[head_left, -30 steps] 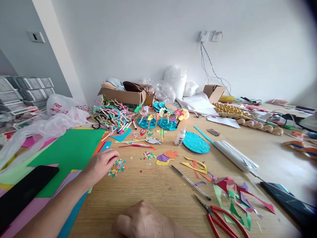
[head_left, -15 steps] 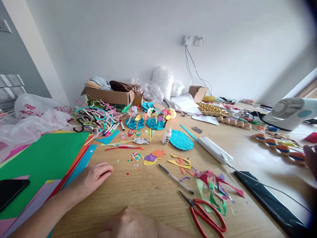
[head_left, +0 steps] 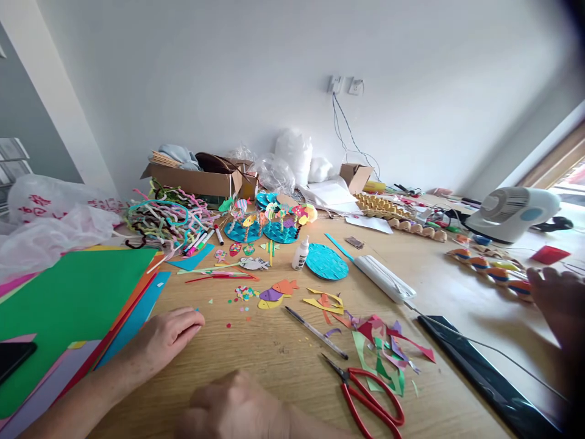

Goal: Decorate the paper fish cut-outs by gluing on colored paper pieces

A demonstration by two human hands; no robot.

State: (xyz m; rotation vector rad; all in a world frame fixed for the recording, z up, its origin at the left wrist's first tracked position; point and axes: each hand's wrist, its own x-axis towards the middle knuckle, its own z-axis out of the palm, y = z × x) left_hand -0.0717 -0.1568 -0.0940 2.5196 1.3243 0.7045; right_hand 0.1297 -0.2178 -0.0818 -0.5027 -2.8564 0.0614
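My left hand (head_left: pixel 167 335) rests on the wooden table with its fingers curled together, beside the coloured paper stack, and nothing shows in it. At the bottom edge my right hand (head_left: pixel 233 405) is bent into a loose fist, blurred; its fingertips are hidden underneath. Red-handled scissors (head_left: pixel 372 390) lie right of it, below a pen (head_left: pixel 316 332). Paper fish in orange (head_left: pixel 286 286), purple (head_left: pixel 271 296) and yellow (head_left: pixel 270 303) overlap ahead of my hands, next to scattered confetti (head_left: pixel 247 293). Behind them are a white glue bottle (head_left: pixel 300 255) and a blue textured disc (head_left: pixel 327 261).
Green paper (head_left: pixel 82 305) tops the stack at left, with a dark phone (head_left: pixel 16 363) on it. Paper scraps (head_left: pixel 384 341) spread near the scissors. A power strip (head_left: pixel 384 277) and its cable cross the right side. Another person's hand (head_left: pixel 555 299) reaches in at far right, near a fan (head_left: pixel 512 213).
The view has turned slightly right, so the table's things sit further left. My right hand has shifted a little forward and right; my left hand stays on the table. More of the other person's hand shows.
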